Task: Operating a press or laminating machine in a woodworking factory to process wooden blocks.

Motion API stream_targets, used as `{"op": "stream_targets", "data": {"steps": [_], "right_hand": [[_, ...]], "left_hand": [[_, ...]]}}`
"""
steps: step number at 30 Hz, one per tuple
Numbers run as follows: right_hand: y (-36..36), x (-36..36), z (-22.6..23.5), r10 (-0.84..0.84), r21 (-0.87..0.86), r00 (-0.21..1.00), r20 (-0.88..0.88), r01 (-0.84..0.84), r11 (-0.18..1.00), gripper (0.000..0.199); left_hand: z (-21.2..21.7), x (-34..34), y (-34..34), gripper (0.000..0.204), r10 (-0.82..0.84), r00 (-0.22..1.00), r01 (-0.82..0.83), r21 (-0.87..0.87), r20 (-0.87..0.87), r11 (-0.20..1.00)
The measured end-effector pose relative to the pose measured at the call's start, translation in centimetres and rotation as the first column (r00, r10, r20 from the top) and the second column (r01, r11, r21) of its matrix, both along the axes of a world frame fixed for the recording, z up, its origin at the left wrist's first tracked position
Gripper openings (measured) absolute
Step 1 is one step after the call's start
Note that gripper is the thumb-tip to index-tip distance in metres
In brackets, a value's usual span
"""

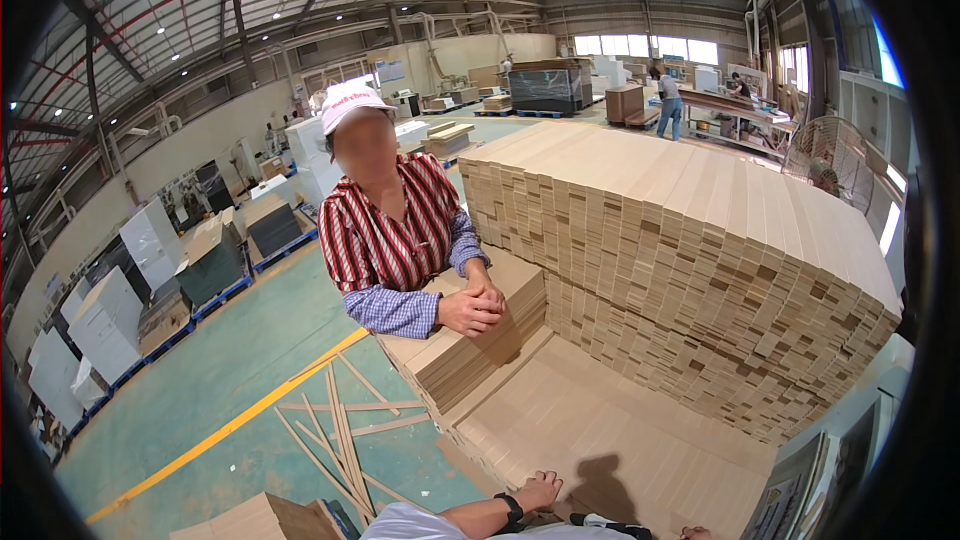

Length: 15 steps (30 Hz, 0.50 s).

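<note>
My left hand (540, 492), with a black watch on the wrist, rests at the near edge of a low layer of light brown wooden strips (620, 430). Its fingers are slightly bent and apart, and I see nothing held in them. Only a sliver of my right hand (695, 533) shows at the lower edge, by the same layer; its fingers are mostly cut off. Across from me a person (395, 220) in a striped shirt and white cap leans on a short stack of boards (480, 350), hands clasped together.
A tall stack of strips (670, 240) rises at the right and back. Loose thin strips (345, 435) lie on the green floor near a yellow line (230, 440). Wrapped goods on pallets (215, 260) stand to the left. A large fan (825, 165) and another person (668, 105) are farther back.
</note>
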State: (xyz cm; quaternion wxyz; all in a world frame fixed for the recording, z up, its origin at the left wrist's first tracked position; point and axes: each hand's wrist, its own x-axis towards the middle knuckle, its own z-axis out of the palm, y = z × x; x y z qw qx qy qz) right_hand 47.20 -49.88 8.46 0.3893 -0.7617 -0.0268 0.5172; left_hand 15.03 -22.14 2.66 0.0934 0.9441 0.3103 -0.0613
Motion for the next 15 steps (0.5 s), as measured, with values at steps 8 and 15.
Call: {"op": "stream_targets", "data": {"steps": [8, 15], "right_hand": [[0.2, 0.4, 0.1, 0.090, -0.059, 0.995, 0.042, -0.087, 0.994, 0.028], [-0.8, 2.2, -3.9, 0.016, -0.052, 0.995, -0.097, -0.021, 0.998, 0.026]], "left_hand": [[0.7, 0.2, 0.1, 0.026, 0.002, 0.999, -0.003, -0.009, -0.044, 1.000], [0.1, 0.1, -0.1, 0.026, 0.023, 1.000, -0.024, -0.009, -0.012, 1.000]]}}
